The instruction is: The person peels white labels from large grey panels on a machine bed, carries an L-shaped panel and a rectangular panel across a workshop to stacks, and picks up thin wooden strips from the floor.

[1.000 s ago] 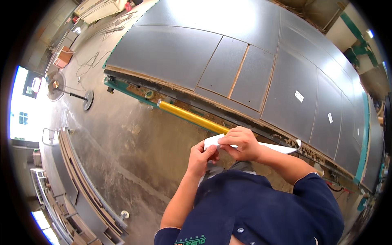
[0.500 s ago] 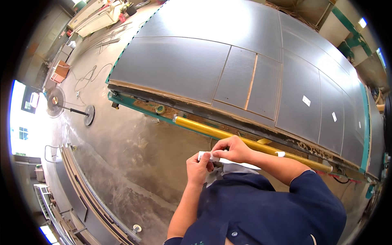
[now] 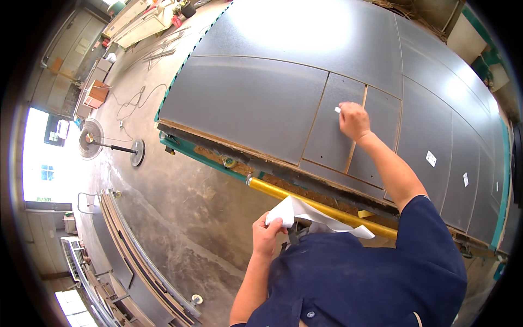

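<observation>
My right hand (image 3: 355, 121) reaches out over the dark grey panels, its fingers closed on a small white sticker (image 3: 338, 110). Beneath it lies a narrow grey panel (image 3: 332, 133), cut apart from its neighbours by thin brown gaps. Close to my body, my left hand (image 3: 264, 237) grips a roll of white stickers (image 3: 281, 213). A loose white strip (image 3: 329, 220) trails from that roll to the right, in front of my dark blue shirt. Printed white stickers (image 3: 431, 158) are stuck on panels farther right.
A yellow roller tube (image 3: 321, 206) runs along the table's near side. Tape (image 3: 229, 162) rests on the ledge by the green table frame (image 3: 212, 159). To the left stand a fan (image 3: 138, 152) and a stack of long boards (image 3: 120, 245); a cable (image 3: 131, 103) lies on the floor.
My right hand has left my left hand and moved forward over the panels with a small white sticker. The white strip now shows spread out from the roll in my left hand.
</observation>
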`<state>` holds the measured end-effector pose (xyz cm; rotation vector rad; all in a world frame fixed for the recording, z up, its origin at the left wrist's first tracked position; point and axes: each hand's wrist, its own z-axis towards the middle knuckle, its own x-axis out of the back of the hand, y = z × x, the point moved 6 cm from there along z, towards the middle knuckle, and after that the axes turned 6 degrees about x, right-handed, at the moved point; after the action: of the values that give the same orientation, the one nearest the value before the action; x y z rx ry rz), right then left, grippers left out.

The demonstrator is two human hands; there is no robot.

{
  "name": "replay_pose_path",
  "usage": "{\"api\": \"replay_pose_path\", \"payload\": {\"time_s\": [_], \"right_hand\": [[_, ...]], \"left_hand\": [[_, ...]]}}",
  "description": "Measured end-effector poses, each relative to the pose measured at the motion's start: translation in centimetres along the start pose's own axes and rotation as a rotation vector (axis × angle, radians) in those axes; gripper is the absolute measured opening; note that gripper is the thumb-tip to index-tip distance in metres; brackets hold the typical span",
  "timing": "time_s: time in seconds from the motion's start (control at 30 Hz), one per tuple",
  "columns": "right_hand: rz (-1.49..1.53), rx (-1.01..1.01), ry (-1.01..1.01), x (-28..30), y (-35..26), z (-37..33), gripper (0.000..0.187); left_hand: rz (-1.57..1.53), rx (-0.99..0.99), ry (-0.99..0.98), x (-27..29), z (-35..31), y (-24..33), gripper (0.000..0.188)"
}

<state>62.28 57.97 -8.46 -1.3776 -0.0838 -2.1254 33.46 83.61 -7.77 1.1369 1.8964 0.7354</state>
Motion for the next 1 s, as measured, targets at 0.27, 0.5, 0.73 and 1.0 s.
{"api": "replay_pose_path", "payload": {"time_s": [0.27,0.5,0.73,1.0], "right_hand": [[0.041,0.016,-0.261,-4.0,-3.8,-4.1,0.067],[0.107,0.046,-0.328,-1.1,-8.0,-8.4,0.059],[0.709,0.207,-0.150,2.1,-25.3,-1.3,0.040],[0.634,0.426,-0.152,-3.2,-39.2,2.4,0.032]], "left_hand": [[-0.076,0.008,0.073,0.6,1.7,2.5,0.030],[-0.157,-0.057,0.134,2.8,5.1,6.4,0.019],[-0.131,0.004,0.151,7.9,6.7,7.9,0.024],[-0.205,0.108,-0.114,16.5,7.5,12.3,0.028]]}}
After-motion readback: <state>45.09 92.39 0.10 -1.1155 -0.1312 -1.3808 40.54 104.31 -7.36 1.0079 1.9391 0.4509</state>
